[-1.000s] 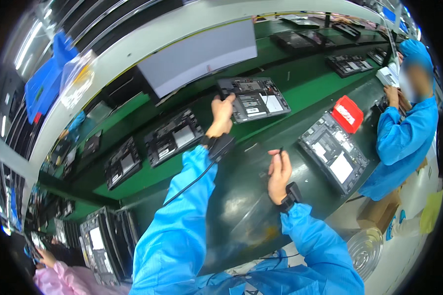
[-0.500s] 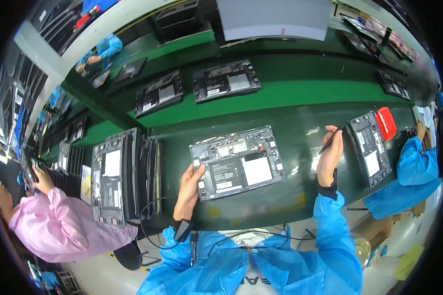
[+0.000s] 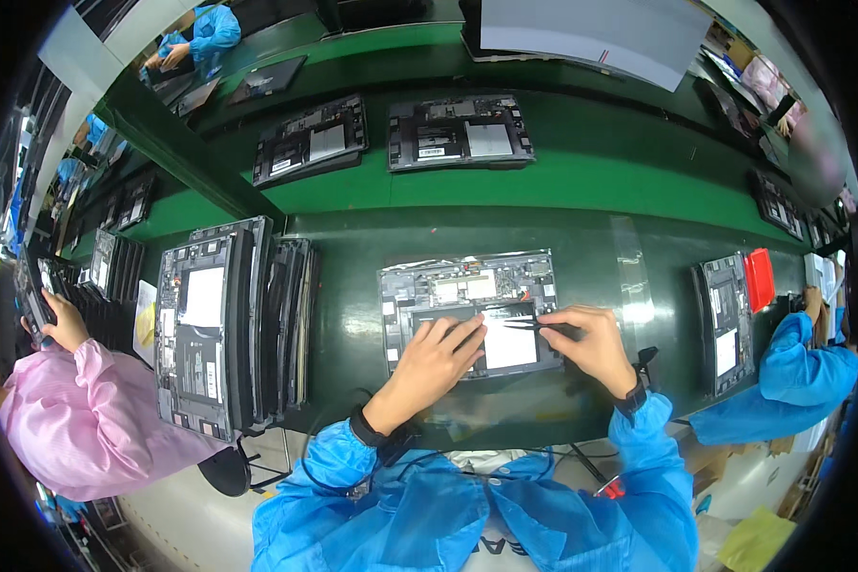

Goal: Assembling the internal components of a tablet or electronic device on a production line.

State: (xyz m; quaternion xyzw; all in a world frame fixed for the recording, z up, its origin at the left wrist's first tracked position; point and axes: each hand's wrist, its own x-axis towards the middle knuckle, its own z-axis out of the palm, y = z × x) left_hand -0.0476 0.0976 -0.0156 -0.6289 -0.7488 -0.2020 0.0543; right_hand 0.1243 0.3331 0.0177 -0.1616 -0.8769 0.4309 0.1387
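An opened tablet (image 3: 419, 286), its circuit board and black battery showing, lies on the dark green bench in front of me. A bright white rectangle (image 3: 511, 349) covers part of its lower right. My left hand (image 3: 429, 367) rests over the battery side with its fingers stretched toward the middle. From the right edge my right hand (image 3: 591, 345) reaches in, closed on a pair of tweezers (image 3: 534, 324). The tweezers' tips point left, over the top of the white rectangle. Whether they touch it I cannot tell.
To the left stands a stack of opened tablets (image 3: 195, 334) on edge. Another tablet (image 3: 729, 324) lies at the right by a red tray (image 3: 760, 279). More lie on the green belt (image 3: 353, 195) beyond. A person in pink sits left, one in blue right.
My left hand has moved from the tablet's left edge onto its battery side. My right hand has come left with the tweezers and is now over the tablet. The whole view has shifted a little.
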